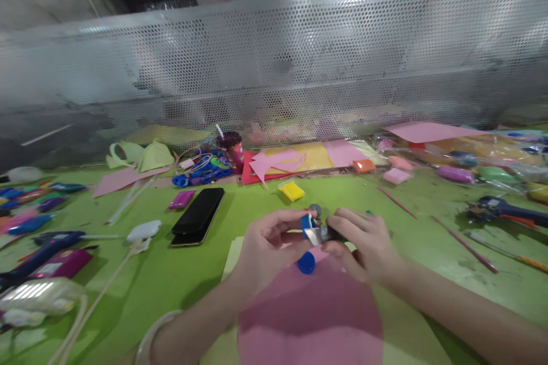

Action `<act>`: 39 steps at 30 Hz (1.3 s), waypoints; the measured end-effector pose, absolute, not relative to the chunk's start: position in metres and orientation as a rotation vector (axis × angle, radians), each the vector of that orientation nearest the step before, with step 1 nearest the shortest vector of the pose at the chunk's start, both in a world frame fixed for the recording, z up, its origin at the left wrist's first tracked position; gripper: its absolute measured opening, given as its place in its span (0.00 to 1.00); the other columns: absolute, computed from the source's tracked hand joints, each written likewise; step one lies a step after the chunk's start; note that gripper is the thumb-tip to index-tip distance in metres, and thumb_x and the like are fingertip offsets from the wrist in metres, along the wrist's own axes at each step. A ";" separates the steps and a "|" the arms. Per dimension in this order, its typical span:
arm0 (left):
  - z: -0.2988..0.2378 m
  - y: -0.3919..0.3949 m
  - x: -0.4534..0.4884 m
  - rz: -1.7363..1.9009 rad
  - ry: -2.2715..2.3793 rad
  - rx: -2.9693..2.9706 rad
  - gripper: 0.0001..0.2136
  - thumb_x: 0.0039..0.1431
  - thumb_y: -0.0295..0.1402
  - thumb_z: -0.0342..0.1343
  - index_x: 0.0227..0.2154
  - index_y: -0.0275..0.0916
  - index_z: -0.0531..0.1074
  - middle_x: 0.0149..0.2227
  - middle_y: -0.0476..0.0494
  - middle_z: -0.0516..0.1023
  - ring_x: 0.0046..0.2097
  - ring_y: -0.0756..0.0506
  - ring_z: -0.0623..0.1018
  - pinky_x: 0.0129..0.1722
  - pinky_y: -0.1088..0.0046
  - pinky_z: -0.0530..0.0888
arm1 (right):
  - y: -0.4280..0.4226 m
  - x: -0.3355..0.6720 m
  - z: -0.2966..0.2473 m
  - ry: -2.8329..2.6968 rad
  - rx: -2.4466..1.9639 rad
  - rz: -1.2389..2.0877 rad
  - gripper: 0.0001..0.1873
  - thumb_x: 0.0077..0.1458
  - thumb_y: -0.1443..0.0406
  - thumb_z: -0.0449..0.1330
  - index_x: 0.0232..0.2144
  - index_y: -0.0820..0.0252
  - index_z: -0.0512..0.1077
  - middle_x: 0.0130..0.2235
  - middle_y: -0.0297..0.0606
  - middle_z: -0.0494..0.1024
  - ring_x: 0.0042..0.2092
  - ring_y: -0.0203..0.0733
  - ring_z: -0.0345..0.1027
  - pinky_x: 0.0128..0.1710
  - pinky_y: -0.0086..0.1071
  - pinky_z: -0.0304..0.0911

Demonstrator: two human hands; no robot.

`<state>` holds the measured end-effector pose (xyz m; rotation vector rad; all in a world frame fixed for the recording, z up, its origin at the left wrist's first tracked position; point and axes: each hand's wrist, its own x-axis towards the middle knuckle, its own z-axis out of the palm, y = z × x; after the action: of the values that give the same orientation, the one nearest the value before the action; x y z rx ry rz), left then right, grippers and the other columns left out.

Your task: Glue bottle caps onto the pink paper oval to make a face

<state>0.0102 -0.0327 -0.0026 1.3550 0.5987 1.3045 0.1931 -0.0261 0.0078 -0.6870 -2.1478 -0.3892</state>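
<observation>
My left hand (274, 239) is closed, pinching a small curved piece with a blue rim and a white inside (309, 227). My right hand (363, 242) is closed round a small dark object with a silvery part (326, 233), which meets the blue-rimmed piece; its kind is not clear. Just below the fingers, a round blue disc (306, 263) rests by the top of a pink rounded paper (312, 313). That paper lies over a pale yellow sheet (411, 331). A small grey round thing (315, 209) shows just beyond my fingertips.
A phone (198, 217), a white charger (144, 231) with its cable and a glue gun (43, 254) lie to the left. At the back are a lidded cup (232, 151), blue-handled scissors (201, 174) and a yellow clay packet (291, 190). Pliers (505, 208) lie right.
</observation>
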 end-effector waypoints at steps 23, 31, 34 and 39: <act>-0.009 -0.039 0.009 1.404 0.637 1.558 0.15 0.47 0.23 0.63 0.40 0.43 0.76 0.46 0.43 0.78 0.46 0.43 0.78 0.46 0.66 0.77 | -0.029 0.192 0.002 -2.164 -0.656 -0.366 0.22 0.65 0.56 0.41 0.28 0.61 0.65 0.22 0.35 0.65 0.22 0.35 0.55 0.20 0.28 0.50; -0.008 -0.041 0.009 1.396 0.599 1.559 0.15 0.46 0.23 0.63 0.39 0.44 0.76 0.45 0.44 0.79 0.44 0.44 0.79 0.44 0.67 0.78 | -0.029 0.191 0.002 -2.154 -0.617 -0.359 0.21 0.65 0.56 0.40 0.28 0.61 0.65 0.21 0.34 0.63 0.22 0.35 0.53 0.20 0.28 0.49; -0.010 -0.041 0.009 1.391 0.575 1.573 0.15 0.47 0.23 0.63 0.40 0.42 0.76 0.45 0.43 0.79 0.44 0.44 0.79 0.43 0.67 0.79 | -0.030 0.191 0.002 -2.145 -0.610 -0.367 0.21 0.65 0.56 0.41 0.28 0.61 0.64 0.21 0.33 0.63 0.22 0.35 0.53 0.20 0.29 0.49; -0.010 -0.041 0.010 1.387 0.543 1.594 0.15 0.47 0.24 0.63 0.40 0.42 0.76 0.45 0.43 0.79 0.44 0.43 0.79 0.43 0.66 0.79 | -0.030 0.191 0.002 -2.141 -0.581 -0.366 0.20 0.65 0.56 0.42 0.28 0.61 0.64 0.21 0.34 0.63 0.22 0.35 0.52 0.20 0.29 0.48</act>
<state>0.0101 -0.0408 -0.0101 1.5936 0.5429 1.3875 0.1911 -0.0298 0.0016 -0.5809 -2.1410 -0.3659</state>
